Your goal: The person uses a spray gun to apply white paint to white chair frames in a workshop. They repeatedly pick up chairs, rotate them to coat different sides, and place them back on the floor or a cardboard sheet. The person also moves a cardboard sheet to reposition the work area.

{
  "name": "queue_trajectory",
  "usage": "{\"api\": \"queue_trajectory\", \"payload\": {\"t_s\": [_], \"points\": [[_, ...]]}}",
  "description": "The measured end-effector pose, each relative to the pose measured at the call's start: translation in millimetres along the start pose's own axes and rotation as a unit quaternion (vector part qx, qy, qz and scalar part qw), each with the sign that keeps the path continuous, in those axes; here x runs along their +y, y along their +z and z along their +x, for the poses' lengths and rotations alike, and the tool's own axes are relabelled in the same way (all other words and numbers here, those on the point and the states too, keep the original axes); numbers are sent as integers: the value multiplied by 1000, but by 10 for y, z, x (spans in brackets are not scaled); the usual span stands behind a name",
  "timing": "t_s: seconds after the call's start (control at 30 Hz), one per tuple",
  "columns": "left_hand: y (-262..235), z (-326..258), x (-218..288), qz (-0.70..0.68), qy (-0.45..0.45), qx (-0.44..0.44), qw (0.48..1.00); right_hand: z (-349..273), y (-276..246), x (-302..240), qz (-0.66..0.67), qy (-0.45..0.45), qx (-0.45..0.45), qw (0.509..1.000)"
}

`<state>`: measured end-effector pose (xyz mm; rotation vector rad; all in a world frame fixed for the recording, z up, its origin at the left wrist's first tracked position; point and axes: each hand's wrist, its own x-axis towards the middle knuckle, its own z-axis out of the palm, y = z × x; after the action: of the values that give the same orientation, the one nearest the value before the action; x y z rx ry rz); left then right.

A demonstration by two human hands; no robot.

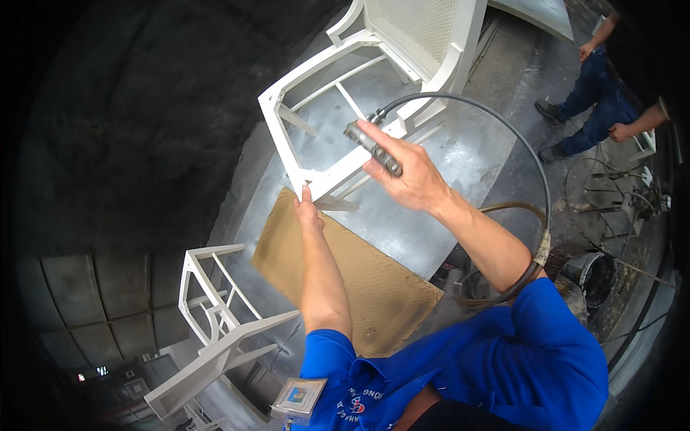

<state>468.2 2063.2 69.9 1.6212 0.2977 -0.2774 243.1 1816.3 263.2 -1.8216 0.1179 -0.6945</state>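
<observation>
Item: spray-finishing station, head view looking down.

Right hand (406, 176): closed around a metal spray gun (372, 149), fingers wrapped over the body, the tool held above the seat frame of the white chair (402, 43). A black hose (528, 154) runs from the gun's far end, loops out to the right and returns past the right elbow.

Left hand (309, 208): fingers extended and together, tips touching the near front corner of the chair's frame; it grips nothing.

White chair: stands on the grey metal platform (467, 154), back panel away from the person, seat opening bare. The front corner sits just beside a brown cardboard sheet (345, 266) lying flat on the platform.

Step in hand, as judged: steadying or turning the chair with the left hand while the gun is brought to bear on the frame. The next move likely calls for a firm hold at the corner and slack kept in the hose so it does not drag across the frame.

Count:
- white chairs: two; the second chair frame (215, 323) stands lower left, well apart
- spray guns: one
- cardboard sheets: one
- dark bucket (589, 273): one, right of the platform
- other persons: one co-worker (600, 93) in blue trousers, upper right, hands apart from this work
</observation>
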Motion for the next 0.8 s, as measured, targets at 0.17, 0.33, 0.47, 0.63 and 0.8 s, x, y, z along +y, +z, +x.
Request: {"api": "queue_trajectory", "payload": {"t_s": [0.17,0.33,0.47,0.63,0.8], "points": [[-30,25,37,43,-33,29,998,-471,-626,-260,1,-24,-57,998],[211,-194,289,144,9,132,981,-1093,-1872,-403,-123,22,-77,989],[1131,-794,733,273,282,190,900,-1416,-2716,-246,-233,174,-115,950],[3219,-2027,1155,170,440,-64,879,-1316,-3411,337,-257,269,-248,895],[4579,-2394,1414,183,493,67,848,-989,-3828,887,-299,363,-356,808]]}}
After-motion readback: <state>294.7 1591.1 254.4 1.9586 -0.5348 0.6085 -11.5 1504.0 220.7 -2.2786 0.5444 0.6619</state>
